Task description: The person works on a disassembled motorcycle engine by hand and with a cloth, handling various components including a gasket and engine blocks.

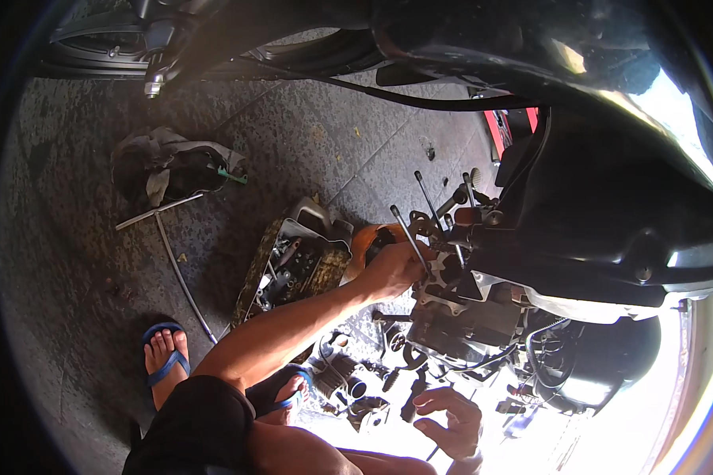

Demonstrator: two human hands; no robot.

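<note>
My left hand (398,269) reaches into the engine of a motorcycle (467,317), its fingers closed beside upright metal studs (403,229); what they grip is hidden. An orange container (366,240) sits behind that hand. My right hand (451,423) is lower right, below the engine, fingers curled but apart and holding nothing. Loose engine parts (341,372) lie beneath in bright light. The black body panel (578,214) covers the right side above the studs.
A grimy parts tray (257,277) stands left of the engine. A rag bundle (162,158) and long-handled T-wrench (178,261) lie on the tiled floor (79,237). A wheel (95,43) is at top left, red objects (499,131) behind. My sandalled feet (165,356) are at lower left.
</note>
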